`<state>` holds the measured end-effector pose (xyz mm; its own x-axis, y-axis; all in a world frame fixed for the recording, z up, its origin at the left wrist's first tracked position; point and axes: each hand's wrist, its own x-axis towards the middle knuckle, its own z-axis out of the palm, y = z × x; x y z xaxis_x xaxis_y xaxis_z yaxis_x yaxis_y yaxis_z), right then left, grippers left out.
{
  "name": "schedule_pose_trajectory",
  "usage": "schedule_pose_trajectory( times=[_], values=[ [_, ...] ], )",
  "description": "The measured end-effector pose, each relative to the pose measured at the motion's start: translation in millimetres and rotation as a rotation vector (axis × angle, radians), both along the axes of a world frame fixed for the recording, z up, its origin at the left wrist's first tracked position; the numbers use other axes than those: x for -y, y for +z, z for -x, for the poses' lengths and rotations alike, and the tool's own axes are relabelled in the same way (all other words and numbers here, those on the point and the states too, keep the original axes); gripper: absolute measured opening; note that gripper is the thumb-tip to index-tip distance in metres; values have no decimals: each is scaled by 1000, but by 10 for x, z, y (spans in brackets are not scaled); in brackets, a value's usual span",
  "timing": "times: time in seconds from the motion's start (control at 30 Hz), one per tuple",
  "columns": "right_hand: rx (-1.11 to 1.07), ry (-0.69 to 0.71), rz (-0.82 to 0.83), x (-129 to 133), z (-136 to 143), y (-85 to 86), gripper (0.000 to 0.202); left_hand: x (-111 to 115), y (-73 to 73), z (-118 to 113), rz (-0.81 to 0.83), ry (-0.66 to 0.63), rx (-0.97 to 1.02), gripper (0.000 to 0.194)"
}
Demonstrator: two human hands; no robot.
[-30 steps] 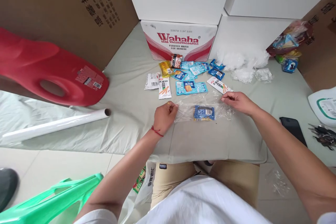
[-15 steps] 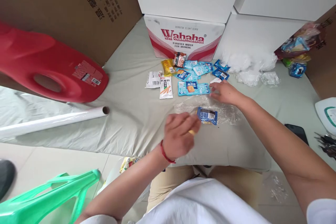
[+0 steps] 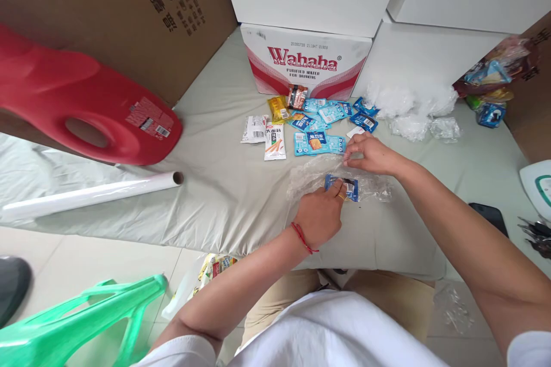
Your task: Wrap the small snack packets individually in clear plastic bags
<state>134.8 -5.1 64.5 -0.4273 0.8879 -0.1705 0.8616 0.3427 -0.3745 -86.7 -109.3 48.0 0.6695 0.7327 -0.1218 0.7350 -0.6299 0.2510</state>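
A dark blue snack packet [image 3: 352, 189] lies on a sheet of clear plastic film [image 3: 374, 183] near the front of the cloth-covered table. My left hand [image 3: 322, 212], with a red string at the wrist and a ring, rests its extended fingers on the packet. Just behind, my right hand [image 3: 370, 155] has its thumb and fingertips drawn together at the film's back edge; what they pinch is too small to make out. Light blue packets [image 3: 318, 143] lie beside those fingertips, with a white packet [image 3: 275, 142] and a yellow packet [image 3: 279, 109] further left.
A white and red carton [image 3: 305, 63] stands at the back. Crumpled clear plastic [image 3: 404, 109] lies to its right. On the left are a red jug [image 3: 99, 109] and a white roll [image 3: 94, 195]. A phone [image 3: 488, 218] lies at the right; a green stool [image 3: 86, 315] is below.
My left hand has moved right and come down onto the dark blue packet. My right hand's fingertips have drawn together. The view has shifted slightly.
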Motion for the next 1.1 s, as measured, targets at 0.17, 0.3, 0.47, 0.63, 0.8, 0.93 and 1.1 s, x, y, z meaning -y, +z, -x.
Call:
schedule_pose_trajectory(
  times=[0.17,0.3,0.47,0.63,0.8,0.93,1.1],
  values=[
    [1,116,-89,579,38,93,30,31,-5,-38,20,29,-10,61],
    [-6,140,-88,958,64,-62,44,5,-50,-5,60,89,70,60],
    [-149,131,-64,1125,100,-351,59,-75,-228,189,311,87,620,50],
    [-5,138,-81,1141,239,-405,61,-163,-372,501,504,519,1006,33],
    [105,133,-145,1166,343,-328,52,-418,-206,676,71,484,837,67],
    [118,102,-133,1182,357,-308,53,-533,-139,696,28,115,509,72],
    [112,76,-83,1174,327,-351,61,-343,-194,1011,45,-95,282,39]
  ],
)
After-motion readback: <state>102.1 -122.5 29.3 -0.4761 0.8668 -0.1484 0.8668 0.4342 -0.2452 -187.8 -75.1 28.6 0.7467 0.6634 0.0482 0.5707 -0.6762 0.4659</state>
